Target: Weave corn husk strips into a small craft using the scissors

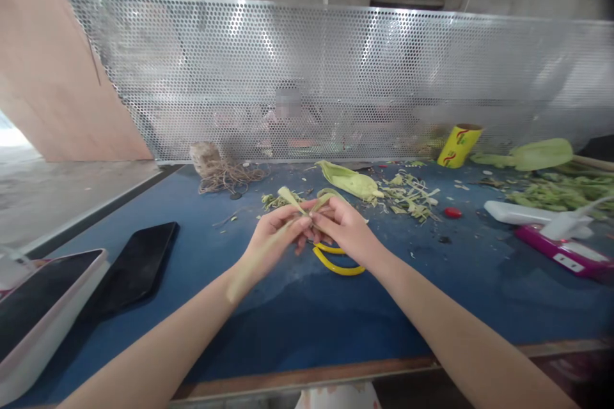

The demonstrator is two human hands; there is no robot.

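My left hand [278, 236] and my right hand [343, 230] meet above the middle of the table. Both are closed, thumbs and fingertips pinching pale green corn husk strips [290, 199] where they cross. One strip end sticks up to the left, another curves over the right fingers, and a long pale piece lies back along my left wrist. Under my right hand lies a tool with two curved yellow handles [338, 265]; its head is hidden. Just beyond my hands rest a larger green corn husk [349, 181] and a heap of shredded husk [412, 197].
A perforated metal screen [336, 77] borders the blue table's far side, with a person behind it. Twine [228, 176] lies far left, phones [137, 262] near left. On the right are a yellow roll [458, 147], more husks [542, 154] and a magenta power strip [561, 252].
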